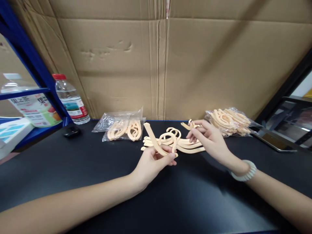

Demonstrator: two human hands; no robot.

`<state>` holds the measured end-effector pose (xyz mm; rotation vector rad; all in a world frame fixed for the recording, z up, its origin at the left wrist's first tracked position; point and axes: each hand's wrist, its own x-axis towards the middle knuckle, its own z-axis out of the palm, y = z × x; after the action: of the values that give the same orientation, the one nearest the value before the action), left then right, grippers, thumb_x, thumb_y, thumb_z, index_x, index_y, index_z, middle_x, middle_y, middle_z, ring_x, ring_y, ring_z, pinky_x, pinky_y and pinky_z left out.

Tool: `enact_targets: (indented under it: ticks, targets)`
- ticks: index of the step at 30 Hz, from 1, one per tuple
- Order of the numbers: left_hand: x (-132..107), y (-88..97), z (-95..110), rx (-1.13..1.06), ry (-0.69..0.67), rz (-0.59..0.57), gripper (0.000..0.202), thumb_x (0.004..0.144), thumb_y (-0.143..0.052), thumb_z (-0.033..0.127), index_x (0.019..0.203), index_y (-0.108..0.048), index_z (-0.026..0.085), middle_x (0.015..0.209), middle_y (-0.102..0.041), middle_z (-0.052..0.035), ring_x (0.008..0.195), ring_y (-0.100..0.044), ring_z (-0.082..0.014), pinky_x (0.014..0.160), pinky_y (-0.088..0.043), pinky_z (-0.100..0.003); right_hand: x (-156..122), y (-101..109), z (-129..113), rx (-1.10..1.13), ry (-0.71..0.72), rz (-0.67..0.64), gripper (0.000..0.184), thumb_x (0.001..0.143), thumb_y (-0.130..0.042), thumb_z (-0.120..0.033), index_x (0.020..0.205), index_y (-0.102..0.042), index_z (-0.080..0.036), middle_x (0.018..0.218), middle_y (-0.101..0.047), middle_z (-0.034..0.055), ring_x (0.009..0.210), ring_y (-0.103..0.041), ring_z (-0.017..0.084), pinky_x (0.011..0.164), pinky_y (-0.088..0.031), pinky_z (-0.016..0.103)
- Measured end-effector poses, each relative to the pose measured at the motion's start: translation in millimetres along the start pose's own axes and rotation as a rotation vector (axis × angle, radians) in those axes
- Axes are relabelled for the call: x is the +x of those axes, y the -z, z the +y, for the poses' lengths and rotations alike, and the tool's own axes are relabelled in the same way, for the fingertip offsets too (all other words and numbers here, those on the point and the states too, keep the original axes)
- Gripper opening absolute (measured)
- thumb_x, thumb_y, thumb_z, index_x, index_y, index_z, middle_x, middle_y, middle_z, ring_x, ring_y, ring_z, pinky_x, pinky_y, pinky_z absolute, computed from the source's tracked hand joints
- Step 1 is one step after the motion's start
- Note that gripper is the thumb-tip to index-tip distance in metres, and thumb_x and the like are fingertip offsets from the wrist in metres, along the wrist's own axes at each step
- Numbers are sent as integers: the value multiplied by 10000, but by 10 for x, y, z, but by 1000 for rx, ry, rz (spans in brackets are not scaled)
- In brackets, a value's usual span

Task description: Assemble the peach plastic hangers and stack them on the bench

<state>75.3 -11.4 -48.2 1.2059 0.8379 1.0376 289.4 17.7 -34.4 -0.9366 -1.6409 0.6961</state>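
One hook [158, 141] in left hand [152, 162]; right hand [207, 138] seemingly holds second hook [191, 124].

Both bare forearms reach forward from the lower corners and converge toward the middle. The left forearm [73, 201] runs in from the lower left, its wrist nearly straight. The left hand [152, 162] is turned thumb-side up, with the thumb [168, 149] and curled fingers [170, 157] pinched closed. The right forearm [280, 195] comes in from the lower right, wrist slightly bent. The right hand [209, 139] lies back upward, farther forward than the left, its fingertips [193, 132] drawn together in a light pinch. The two hands are near each other, not touching.
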Motion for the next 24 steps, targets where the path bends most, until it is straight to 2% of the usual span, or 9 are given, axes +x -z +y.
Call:
enact_targets:
  ticks: [4,8,13,17,19,21,24]
  targets:
    - [4,19,-13,-3,-18,-32,239,707,-812,245,808,-649,102,717,-663,-14,642,-660,-117,645,-538,-197,-192,-148,-162,421,-268,-82,243,859,-642,-300,1065,-628,-171,930,-715,85,738,-644,160,702,-505,309]
    - [5,23,0,14,-41,-57,222,719,-797,246,795,-639,110,746,-638,-4,652,-650,-110,648,-526,-196,-255,-200,-183,664,-411,-105,228,878,-627,-315,1030,-682,-155,959,-705,97,727,-626,144,667,-495,284]
    - [7,21,-1,41,-81,-67,192,729,-777,219,753,-605,137,709,-598,24,630,-613,-98,613,-494,-195,-289,-221,-107,664,-478,-114,203,802,-743,-253,980,-678,-180,979,-690,52,702,-586,88,679,-486,234]
    - [19,30,-25,47,-92,-83,172,716,-779,216,747,-626,145,715,-614,11,645,-593,-107,626,-484,-213,-308,-247,-77,668,-492,-102,373,737,-798,-231,1051,-596,-246,841,-691,-8,722,-630,119,711,-501,267]
    - [23,34,-29,50,-88,-87,163,708,-784,221,750,-645,145,728,-631,0,653,-588,-113,639,-480,-224,-311,-262,-73,637,-486,-121,414,718,-809,-226,1074,-597,-246,853,-699,0,787,-650,142,761,-508,292]
    - [21,36,-24,55,-90,-88,156,701,-789,223,749,-661,146,734,-650,-8,664,-589,-121,661,-480,-235,-313,-277,-73,574,-467,-144,327,717,-805,-240,1001,-646,-214,921,-704,28,854,-653,157,779,-511,289]
    - [14,36,-10,42,-99,-103,138,695,-790,215,754,-683,152,736,-666,-8,697,-596,-133,714,-485,-249,-316,-295,-73,495,-426,-152,223,721,-797,-278,896,-691,-189,950,-700,37,836,-650,156,745,-525,281]
